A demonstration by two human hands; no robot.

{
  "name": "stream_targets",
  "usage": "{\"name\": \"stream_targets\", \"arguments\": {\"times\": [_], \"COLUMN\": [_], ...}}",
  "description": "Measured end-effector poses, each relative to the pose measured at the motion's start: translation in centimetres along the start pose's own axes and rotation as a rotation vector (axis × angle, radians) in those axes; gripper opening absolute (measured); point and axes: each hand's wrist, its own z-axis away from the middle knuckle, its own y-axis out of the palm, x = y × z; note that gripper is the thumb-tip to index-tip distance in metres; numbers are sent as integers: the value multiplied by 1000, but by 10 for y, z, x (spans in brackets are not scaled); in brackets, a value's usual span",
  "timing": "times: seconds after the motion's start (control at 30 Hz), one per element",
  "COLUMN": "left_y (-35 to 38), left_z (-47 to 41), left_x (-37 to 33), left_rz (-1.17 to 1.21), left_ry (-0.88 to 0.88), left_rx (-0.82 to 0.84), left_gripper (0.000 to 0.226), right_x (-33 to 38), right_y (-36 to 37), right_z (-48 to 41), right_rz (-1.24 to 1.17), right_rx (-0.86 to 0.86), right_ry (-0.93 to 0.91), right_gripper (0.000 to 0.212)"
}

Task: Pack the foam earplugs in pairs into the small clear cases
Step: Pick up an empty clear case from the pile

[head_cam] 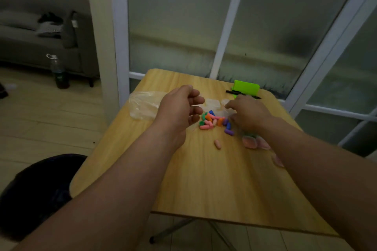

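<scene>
Head view of a wooden table (204, 179) with both bare forearms reaching in. The reference thing is the pile of foam earplugs (213, 121), a loose heap of pink, orange, green, blue and purple plugs on the tabletop.

The left hand (179, 108) hovers just left of the pile. Its palm is turned towards the plugs and its fingers are loosely curled and apart, with nothing seen between them.

The right hand (248, 114) lies at the right edge of the pile with its back to the camera. The forefinger reaches towards the far side and the other fingertips are hidden among the plugs, so it cannot be told whether they grasp anything.

A single pink earplug (217, 144) lies alone on the near side of the pile. Small clear cases (213, 103) sit just beyond the pile, between the two hands; they are blurred and their contents cannot be made out. Further clear cases with pink contents (250, 141) lie to the near right of the pile, partly under the right forearm.

A crumpled clear plastic bag (144, 106) lies left of the pile, beyond the left hand. A bright green object (246, 87) with a black strip (234, 92) in front of it stands beyond the pile to the right, at the table's far edge.

Far to the left of the pile, off the table, a bottle (59, 71) stands on the floor before a grey sofa (30, 47).
</scene>
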Motion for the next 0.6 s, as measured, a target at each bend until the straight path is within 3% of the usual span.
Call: {"name": "stream_targets", "arguments": {"times": [0.37, 0.53, 0.6], "left_y": [2, -1, -2], "left_z": [9, 18, 23], "left_x": [2, 6, 10], "left_rz": [-46, -204, -311], "left_ry": [-19, -54, -48], "left_rx": [42, 135, 209], "left_gripper": [21, 23, 24], "right_x": [-8, 11, 26], "right_y": [-1, -27, -41], "right_z": [5, 44, 71], "right_rz": [-188, -714, -1035], "right_rx": [13, -186, -162], "right_ry": [115, 210, 230], "right_gripper": [42, 26, 22]}}
